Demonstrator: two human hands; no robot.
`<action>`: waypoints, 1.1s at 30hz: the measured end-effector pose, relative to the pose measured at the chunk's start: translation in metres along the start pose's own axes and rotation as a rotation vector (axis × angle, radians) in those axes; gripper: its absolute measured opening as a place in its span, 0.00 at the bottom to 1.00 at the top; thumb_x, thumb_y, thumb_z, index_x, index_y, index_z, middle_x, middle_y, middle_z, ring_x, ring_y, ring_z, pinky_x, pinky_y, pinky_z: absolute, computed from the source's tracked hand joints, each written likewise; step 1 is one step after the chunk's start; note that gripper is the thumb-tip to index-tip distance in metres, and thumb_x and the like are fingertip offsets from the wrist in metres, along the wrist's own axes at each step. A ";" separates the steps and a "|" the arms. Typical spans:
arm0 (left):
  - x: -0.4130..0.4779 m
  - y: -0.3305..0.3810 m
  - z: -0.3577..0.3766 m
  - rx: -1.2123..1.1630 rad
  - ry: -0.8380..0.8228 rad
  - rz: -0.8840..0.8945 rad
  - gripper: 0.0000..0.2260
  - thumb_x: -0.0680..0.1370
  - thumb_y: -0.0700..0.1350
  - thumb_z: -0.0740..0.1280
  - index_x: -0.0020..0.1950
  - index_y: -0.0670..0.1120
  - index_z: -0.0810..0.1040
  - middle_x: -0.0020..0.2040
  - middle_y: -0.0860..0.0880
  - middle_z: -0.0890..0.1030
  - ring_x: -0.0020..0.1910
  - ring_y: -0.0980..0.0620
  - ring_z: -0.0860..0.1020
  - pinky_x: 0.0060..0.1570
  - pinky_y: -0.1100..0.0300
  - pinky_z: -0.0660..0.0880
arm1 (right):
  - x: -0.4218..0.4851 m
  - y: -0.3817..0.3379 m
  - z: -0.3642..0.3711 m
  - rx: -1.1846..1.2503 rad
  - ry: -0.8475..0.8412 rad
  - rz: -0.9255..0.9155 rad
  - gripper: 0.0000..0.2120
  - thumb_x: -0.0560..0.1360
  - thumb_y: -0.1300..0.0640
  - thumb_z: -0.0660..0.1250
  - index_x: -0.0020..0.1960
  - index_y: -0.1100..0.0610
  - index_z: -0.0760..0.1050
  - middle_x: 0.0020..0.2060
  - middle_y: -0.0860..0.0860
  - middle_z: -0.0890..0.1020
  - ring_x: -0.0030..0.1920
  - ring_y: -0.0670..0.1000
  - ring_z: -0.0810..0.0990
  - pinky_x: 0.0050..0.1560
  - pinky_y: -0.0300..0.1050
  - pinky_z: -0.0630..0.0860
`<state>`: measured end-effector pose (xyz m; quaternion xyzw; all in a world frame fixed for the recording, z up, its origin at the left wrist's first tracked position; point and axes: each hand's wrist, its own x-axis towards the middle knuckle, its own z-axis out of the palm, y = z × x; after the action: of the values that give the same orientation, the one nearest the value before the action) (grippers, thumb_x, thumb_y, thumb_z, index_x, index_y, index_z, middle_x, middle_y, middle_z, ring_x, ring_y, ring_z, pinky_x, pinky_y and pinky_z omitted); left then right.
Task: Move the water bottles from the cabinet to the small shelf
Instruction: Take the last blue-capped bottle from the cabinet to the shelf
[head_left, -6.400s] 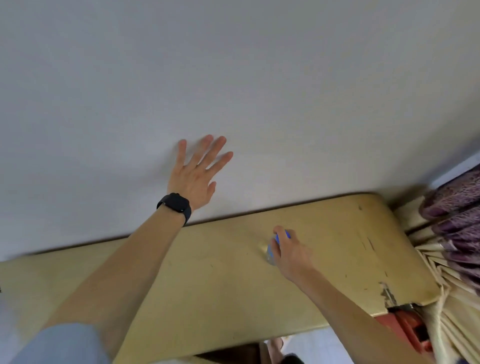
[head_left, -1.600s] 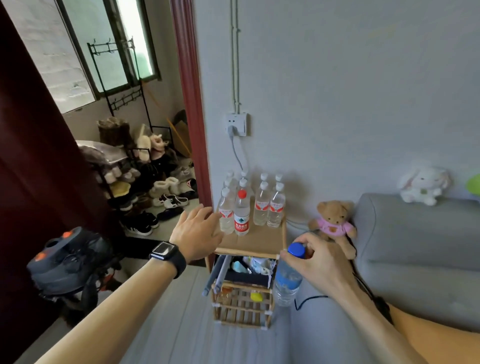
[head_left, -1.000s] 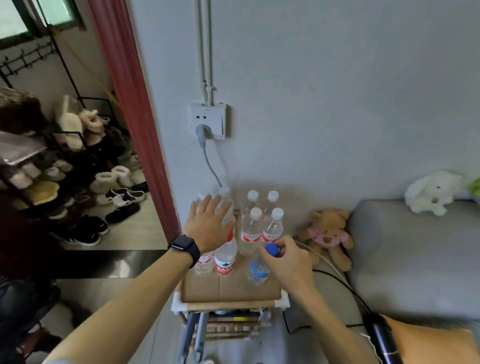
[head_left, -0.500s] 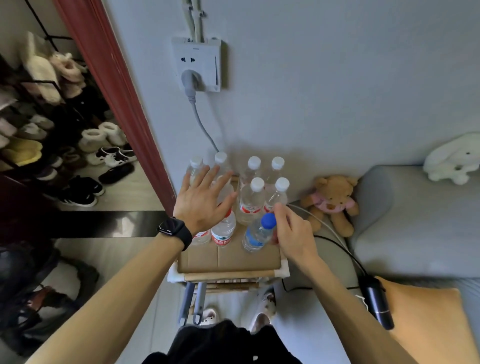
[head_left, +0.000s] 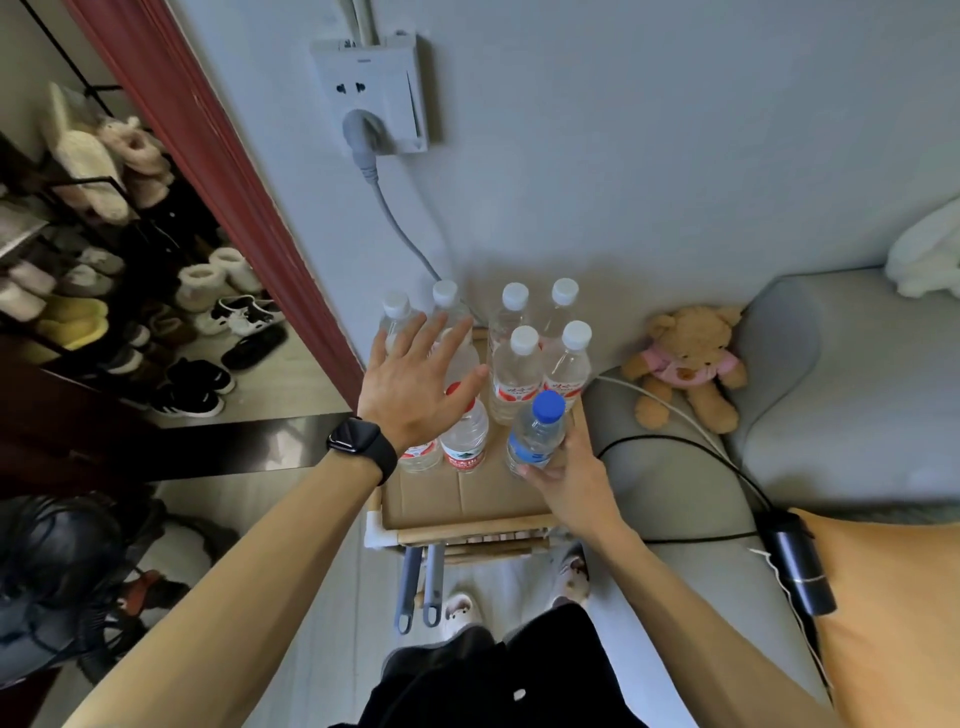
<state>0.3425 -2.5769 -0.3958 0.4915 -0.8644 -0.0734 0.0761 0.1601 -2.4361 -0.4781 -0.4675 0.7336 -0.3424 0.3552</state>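
Gripping the blue-capped water bottle (head_left: 536, 435) near its base, the right hand (head_left: 571, 480) is holding it tilted on the small shelf (head_left: 467, 501) at frame centre. The left hand (head_left: 413, 387) is spreading straight fingers over eight more bottles: six white-capped bottles (head_left: 519, 376), one red-capped bottle (head_left: 466, 439) and one bottle with its cap hidden (head_left: 418, 458).

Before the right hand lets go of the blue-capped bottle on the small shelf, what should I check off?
1. The blue-capped clear plastic bottle stands upright like its neighbours: ok.
2. Its base sits flat on the cardboard-lined wooden shelf top: cannot tell, fingers hide it.
3. The right hand grips its lower body: ok.
4. The left hand is open over the red-capped bottle, out of the way: ok.
5. There is a gap to the white-capped bottles behind: cannot tell.
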 end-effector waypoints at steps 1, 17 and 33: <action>0.001 0.000 0.000 0.003 -0.002 0.001 0.29 0.79 0.68 0.47 0.78 0.59 0.55 0.79 0.51 0.59 0.78 0.48 0.53 0.74 0.43 0.47 | 0.002 0.001 0.002 0.005 0.010 0.006 0.34 0.68 0.44 0.75 0.62 0.24 0.58 0.67 0.40 0.74 0.59 0.50 0.80 0.62 0.53 0.76; 0.000 -0.001 0.000 -0.008 -0.004 -0.002 0.29 0.79 0.67 0.48 0.78 0.60 0.53 0.79 0.51 0.59 0.78 0.48 0.52 0.75 0.41 0.45 | 0.009 -0.012 0.019 0.054 0.105 0.008 0.34 0.72 0.53 0.76 0.73 0.51 0.64 0.62 0.39 0.75 0.57 0.40 0.79 0.60 0.44 0.77; 0.001 0.002 -0.001 0.021 -0.022 -0.005 0.30 0.78 0.68 0.45 0.78 0.59 0.53 0.79 0.51 0.58 0.78 0.48 0.51 0.75 0.40 0.46 | 0.012 -0.004 0.025 -0.151 0.136 -0.002 0.38 0.72 0.45 0.74 0.75 0.50 0.60 0.69 0.49 0.71 0.67 0.50 0.71 0.61 0.36 0.63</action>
<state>0.3406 -2.5768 -0.3949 0.4935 -0.8648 -0.0697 0.0610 0.1797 -2.4525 -0.4897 -0.4691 0.7793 -0.3176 0.2679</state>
